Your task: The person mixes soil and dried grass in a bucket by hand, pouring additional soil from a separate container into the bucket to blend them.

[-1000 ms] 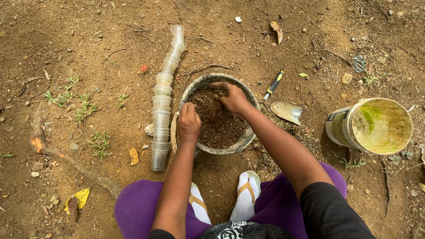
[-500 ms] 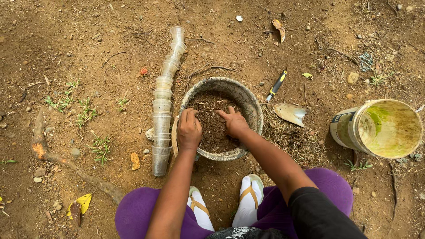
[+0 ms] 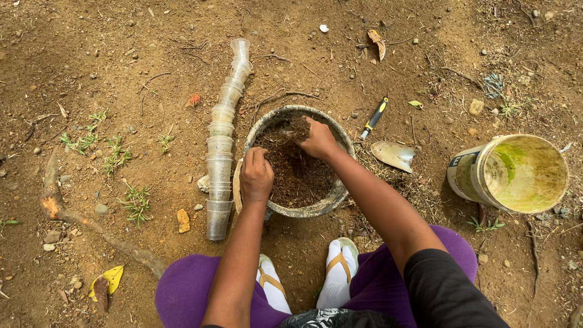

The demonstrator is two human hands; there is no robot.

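Bare reddish-brown dirt ground (image 3: 91,48) lies all around me, strewn with pebbles, twigs, dry leaves and small weeds. At the centre sits one round grey basin (image 3: 316,209) holding dark soil mix (image 3: 297,173). My right hand (image 3: 317,140) is in the soil at the basin's 12 o'clock, fingers curled closed around a clump of it. My left hand (image 3: 256,176) rests at the basin's 9 o'clock rim, closed into a fist; what it grips, if anything, I cannot tell. Just beside the basin at 9 o'clock lies one long nested stack of clear plastic cups (image 3: 222,136) on its side, running toward 12 o'clock; the cups are too many and too overlapped to count. At 2 o'clock from the basin lies one trowel (image 3: 393,155) with a black-and-yellow handle. At 3 o'clock, well apart, one cylindrical bucket (image 3: 516,173) lies tipped, its inside stained green, with a white and blue label patch on its outer wall. My two white sandals (image 3: 337,267) show at 6 o'clock
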